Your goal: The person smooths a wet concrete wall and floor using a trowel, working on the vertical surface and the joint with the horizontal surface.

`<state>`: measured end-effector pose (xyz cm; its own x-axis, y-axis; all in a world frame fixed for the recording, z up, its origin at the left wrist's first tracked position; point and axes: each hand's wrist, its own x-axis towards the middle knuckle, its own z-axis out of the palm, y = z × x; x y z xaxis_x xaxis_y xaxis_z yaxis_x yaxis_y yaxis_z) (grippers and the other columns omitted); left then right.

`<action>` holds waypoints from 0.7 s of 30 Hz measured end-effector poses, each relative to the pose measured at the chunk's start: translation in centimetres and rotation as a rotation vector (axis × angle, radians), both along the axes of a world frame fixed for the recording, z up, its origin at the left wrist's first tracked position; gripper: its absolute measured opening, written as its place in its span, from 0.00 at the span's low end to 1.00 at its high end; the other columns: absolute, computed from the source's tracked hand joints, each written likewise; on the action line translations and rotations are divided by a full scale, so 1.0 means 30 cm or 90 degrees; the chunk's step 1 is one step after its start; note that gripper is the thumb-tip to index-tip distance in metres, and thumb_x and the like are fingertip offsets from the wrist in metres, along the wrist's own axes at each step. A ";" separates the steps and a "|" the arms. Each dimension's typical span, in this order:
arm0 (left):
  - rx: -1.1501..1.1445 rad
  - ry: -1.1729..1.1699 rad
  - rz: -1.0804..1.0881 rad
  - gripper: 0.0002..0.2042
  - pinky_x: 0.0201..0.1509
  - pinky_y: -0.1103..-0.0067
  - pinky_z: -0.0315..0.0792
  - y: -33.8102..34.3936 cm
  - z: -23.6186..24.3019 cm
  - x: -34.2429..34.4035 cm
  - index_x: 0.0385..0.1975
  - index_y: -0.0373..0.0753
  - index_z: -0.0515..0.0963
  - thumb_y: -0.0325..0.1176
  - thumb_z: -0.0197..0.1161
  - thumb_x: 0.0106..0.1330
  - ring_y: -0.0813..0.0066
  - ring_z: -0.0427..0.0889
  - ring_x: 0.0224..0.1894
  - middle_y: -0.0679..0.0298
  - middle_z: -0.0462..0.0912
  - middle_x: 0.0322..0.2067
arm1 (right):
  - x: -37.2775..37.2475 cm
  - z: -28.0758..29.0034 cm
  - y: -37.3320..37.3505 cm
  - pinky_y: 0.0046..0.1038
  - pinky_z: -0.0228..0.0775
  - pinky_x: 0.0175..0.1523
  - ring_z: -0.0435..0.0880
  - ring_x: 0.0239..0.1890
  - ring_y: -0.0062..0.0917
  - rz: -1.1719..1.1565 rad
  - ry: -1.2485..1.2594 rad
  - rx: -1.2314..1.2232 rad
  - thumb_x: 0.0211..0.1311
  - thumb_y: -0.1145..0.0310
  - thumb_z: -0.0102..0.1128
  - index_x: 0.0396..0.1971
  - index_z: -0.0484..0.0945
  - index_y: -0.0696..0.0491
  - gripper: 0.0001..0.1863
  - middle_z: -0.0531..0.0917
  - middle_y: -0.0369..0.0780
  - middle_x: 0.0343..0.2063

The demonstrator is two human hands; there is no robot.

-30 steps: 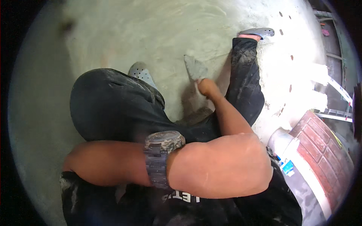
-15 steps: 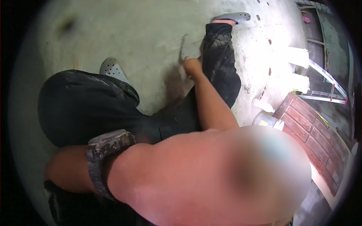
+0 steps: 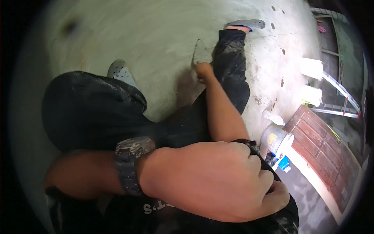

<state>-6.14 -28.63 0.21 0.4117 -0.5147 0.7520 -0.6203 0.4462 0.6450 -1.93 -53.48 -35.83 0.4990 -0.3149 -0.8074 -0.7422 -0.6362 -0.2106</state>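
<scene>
My left hand (image 3: 218,179) is closer to the camera, its fingers curled into a loose fist in front of my dark shirt. Whatever it may hold is hidden inside the fingers. A dark, smeared wristwatch (image 3: 130,163) circles that wrist. Farther off, between my legs, my right hand (image 3: 204,72) is closed on the handle of a trowel (image 3: 201,52). The trowel's thin blade has a pointed outline and is at the grey-green floor (image 3: 148,39); whether it touches there I cannot tell. My right forearm runs beside my dark, stained trouser leg (image 3: 231,66).
Grey perforated clogs, one at the far right (image 3: 245,24) and one at the left (image 3: 120,72), are on my feet. To the right are a bucket (image 3: 272,138), a clear bottle (image 3: 273,118), a reddish-brown panel (image 3: 325,152), two bright white containers and a metal ladder (image 3: 341,87).
My left hand, blurred and closer before, has drawn back and now shows as a fist. The trowel blade is turned to show more of its face. The view has shifted slightly.
</scene>
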 end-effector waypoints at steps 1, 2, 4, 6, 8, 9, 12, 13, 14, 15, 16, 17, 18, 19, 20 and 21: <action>0.010 0.000 0.015 0.09 0.20 0.75 0.65 0.022 0.004 0.000 0.29 0.32 0.75 0.33 0.59 0.55 0.72 0.74 0.16 0.66 0.71 0.15 | 0.033 0.046 0.058 0.44 0.80 0.34 0.87 0.30 0.42 -0.143 0.026 -0.034 0.63 0.72 0.60 0.37 0.80 0.59 0.07 0.85 0.53 0.30; 0.008 -0.005 0.014 0.09 0.20 0.75 0.65 0.024 0.015 -0.004 0.28 0.33 0.74 0.33 0.59 0.55 0.72 0.74 0.16 0.66 0.71 0.15 | 0.024 0.046 0.073 0.44 0.80 0.34 0.87 0.30 0.42 -0.138 0.027 -0.033 0.63 0.72 0.60 0.37 0.80 0.59 0.07 0.85 0.53 0.30; -0.007 -0.011 0.003 0.09 0.21 0.75 0.66 0.012 0.025 -0.001 0.27 0.33 0.74 0.33 0.59 0.55 0.72 0.75 0.17 0.66 0.71 0.15 | -0.016 0.004 0.113 0.39 0.81 0.41 0.88 0.32 0.43 0.344 -0.003 -0.073 0.66 0.66 0.54 0.36 0.84 0.62 0.14 0.86 0.54 0.36; -0.009 -0.016 -0.005 0.09 0.21 0.75 0.67 -0.007 0.024 -0.001 0.27 0.33 0.73 0.33 0.59 0.55 0.72 0.75 0.17 0.66 0.71 0.15 | -0.058 -0.042 0.236 0.39 0.81 0.39 0.88 0.29 0.44 0.351 -0.004 -0.026 0.72 0.58 0.47 0.38 0.81 0.67 0.24 0.85 0.56 0.36; 0.013 -0.019 0.007 0.09 0.22 0.75 0.67 0.005 0.012 0.005 0.26 0.33 0.73 0.33 0.59 0.55 0.72 0.75 0.17 0.66 0.71 0.15 | -0.055 0.014 0.367 0.41 0.82 0.35 0.87 0.26 0.44 0.248 -0.006 0.018 0.76 0.53 0.44 0.40 0.78 0.71 0.30 0.84 0.57 0.32; 0.025 -0.023 0.020 0.09 0.22 0.75 0.67 0.024 0.010 0.008 0.26 0.33 0.72 0.33 0.59 0.55 0.72 0.76 0.17 0.66 0.71 0.14 | -0.031 0.078 0.403 0.41 0.82 0.35 0.87 0.25 0.43 0.267 -0.006 0.040 0.76 0.52 0.43 0.41 0.78 0.71 0.30 0.85 0.57 0.33; 0.037 -0.032 0.033 0.09 0.23 0.75 0.68 0.043 0.020 0.004 0.24 0.33 0.71 0.33 0.59 0.54 0.71 0.76 0.17 0.66 0.71 0.14 | 0.017 0.107 0.288 0.42 0.81 0.38 0.88 0.28 0.43 0.163 -0.008 0.018 0.75 0.52 0.45 0.41 0.81 0.67 0.29 0.86 0.55 0.34; 0.019 -0.008 0.021 0.09 0.24 0.75 0.69 0.050 0.024 0.001 0.25 0.33 0.72 0.33 0.58 0.55 0.71 0.76 0.18 0.66 0.71 0.15 | 0.046 0.113 0.247 0.42 0.81 0.43 0.89 0.32 0.43 0.128 0.006 -0.009 0.74 0.52 0.46 0.42 0.82 0.65 0.28 0.87 0.54 0.34; -0.009 0.019 0.001 0.09 0.25 0.75 0.69 0.047 0.023 0.004 0.25 0.33 0.72 0.33 0.58 0.55 0.72 0.77 0.19 0.66 0.72 0.16 | 0.054 0.088 0.152 0.43 0.81 0.42 0.89 0.33 0.42 0.010 -0.035 -0.046 0.74 0.53 0.46 0.42 0.82 0.65 0.27 0.86 0.54 0.34; -0.059 0.067 -0.040 0.09 0.27 0.76 0.70 0.045 0.023 0.005 0.26 0.33 0.73 0.33 0.57 0.56 0.72 0.77 0.21 0.65 0.72 0.17 | 0.053 0.059 0.081 0.43 0.81 0.40 0.89 0.33 0.42 -0.106 -0.076 -0.081 0.75 0.54 0.47 0.42 0.82 0.64 0.26 0.86 0.55 0.34; -0.055 0.070 -0.032 0.09 0.27 0.76 0.70 0.037 0.011 -0.006 0.26 0.33 0.73 0.33 0.57 0.56 0.72 0.77 0.21 0.65 0.72 0.17 | 0.063 0.118 0.089 0.45 0.81 0.40 0.89 0.34 0.44 -0.253 -0.097 -0.077 0.75 0.56 0.48 0.42 0.82 0.63 0.23 0.87 0.54 0.36; -0.099 0.028 0.116 0.08 0.29 0.76 0.70 0.020 -0.007 -0.026 0.27 0.33 0.73 0.33 0.57 0.57 0.72 0.78 0.22 0.65 0.73 0.19 | 0.053 0.040 0.045 0.44 0.81 0.40 0.89 0.36 0.44 -0.121 -0.091 -0.084 0.73 0.58 0.49 0.40 0.82 0.62 0.21 0.87 0.54 0.37; -0.122 0.003 0.186 0.08 0.30 0.76 0.70 0.012 -0.012 -0.029 0.27 0.34 0.73 0.33 0.56 0.58 0.72 0.78 0.23 0.65 0.73 0.20 | 0.051 0.032 0.026 0.43 0.81 0.41 0.89 0.37 0.44 0.004 -0.099 -0.102 0.71 0.61 0.51 0.39 0.83 0.61 0.18 0.87 0.53 0.38; -0.147 -0.018 0.259 0.08 0.31 0.76 0.70 0.003 -0.015 -0.032 0.27 0.34 0.73 0.33 0.56 0.58 0.72 0.78 0.24 0.65 0.74 0.21 | 0.040 0.015 0.021 0.42 0.81 0.41 0.89 0.37 0.44 0.188 -0.145 -0.149 0.69 0.64 0.51 0.39 0.83 0.61 0.16 0.87 0.53 0.38; -0.160 -0.028 0.251 0.08 0.31 0.77 0.70 -0.005 -0.018 -0.036 0.27 0.34 0.73 0.33 0.56 0.58 0.71 0.78 0.25 0.65 0.74 0.22 | 0.029 -0.006 0.021 0.42 0.81 0.43 0.89 0.38 0.44 0.277 -0.094 -0.154 0.66 0.66 0.52 0.38 0.83 0.61 0.15 0.87 0.52 0.38; -0.153 -0.033 0.255 0.07 0.31 0.77 0.70 0.007 -0.022 -0.033 0.27 0.35 0.73 0.33 0.55 0.59 0.71 0.78 0.25 0.64 0.74 0.22 | 0.029 0.006 0.112 0.41 0.81 0.44 0.88 0.40 0.45 0.377 -0.050 -0.136 0.64 0.69 0.52 0.38 0.84 0.60 0.14 0.87 0.52 0.38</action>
<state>-7.13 -28.41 -0.46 0.5016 -0.1319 0.8550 -0.8023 0.2989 0.5167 -1.05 -50.11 -35.67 0.6938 -0.1172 -0.7106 -0.2382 -0.9685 -0.0728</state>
